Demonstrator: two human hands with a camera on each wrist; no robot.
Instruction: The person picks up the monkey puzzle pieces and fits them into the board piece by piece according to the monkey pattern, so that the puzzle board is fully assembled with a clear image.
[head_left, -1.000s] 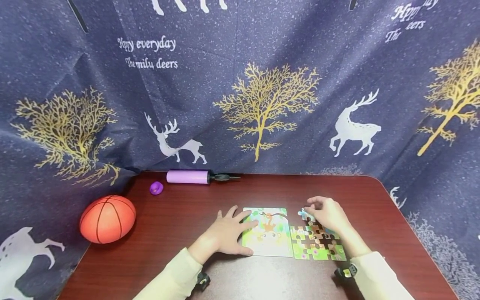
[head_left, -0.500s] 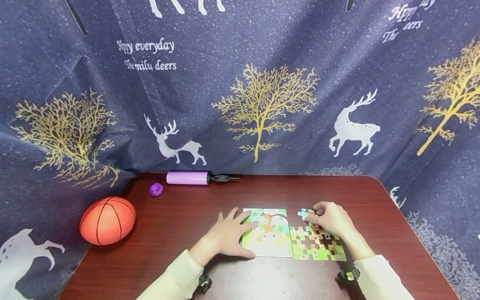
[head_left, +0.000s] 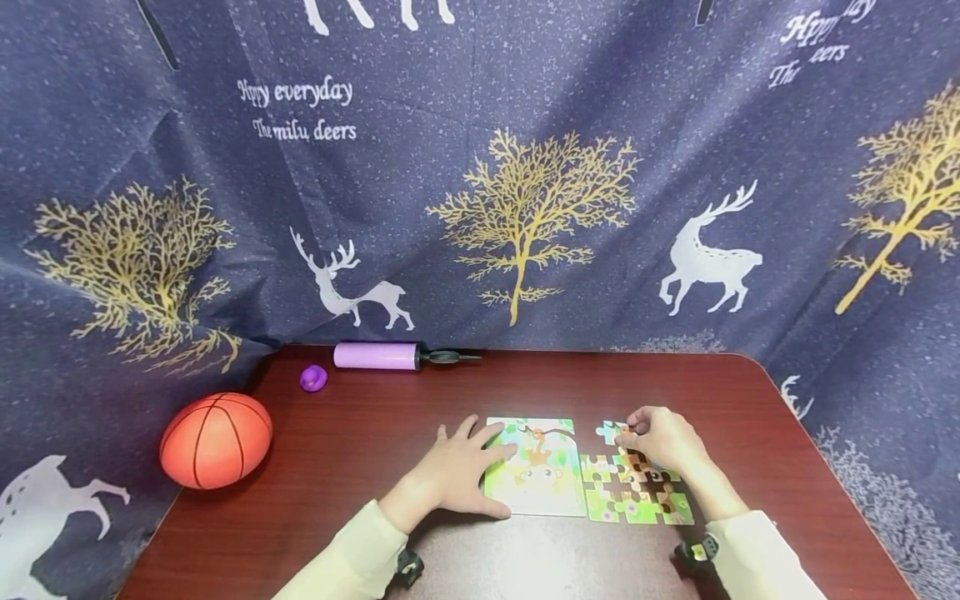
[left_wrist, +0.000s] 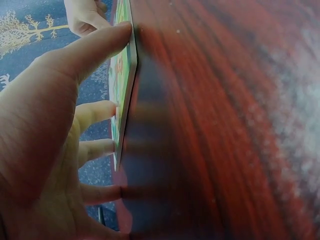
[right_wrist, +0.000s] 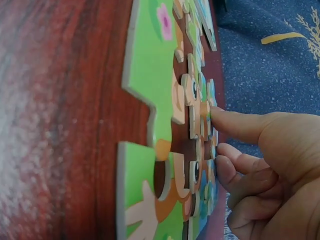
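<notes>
My left hand [head_left: 457, 471] lies with spread fingers on the left side of a square picture board [head_left: 540, 498] showing a monkey on a branch. In the left wrist view, the thumb [left_wrist: 112, 40] touches the near edge of the board. Right of the board are jigsaw pieces [head_left: 633, 510], partly joined, with gaps between some. My right hand [head_left: 671, 446] pinches a jigsaw piece at their far side, beside a light blue piece [head_left: 607, 431]. In the right wrist view, the thumb [right_wrist: 240, 122] presses on the pieces while the other fingers curl; the pinched piece is mostly hidden.
An orange basketball [head_left: 216, 440] sits at the table's left edge. A purple toy duck [head_left: 313, 378] and a lilac hand pump [head_left: 377, 356] lie at the back left of the brown table [head_left: 420, 400]. A patterned dark blue cloth [head_left: 420, 183] hangs behind.
My right hand has come down slightly and to the right, its fingers settling at the puzzle's far edge beside the light blue piece. My left hand stays on the board.
</notes>
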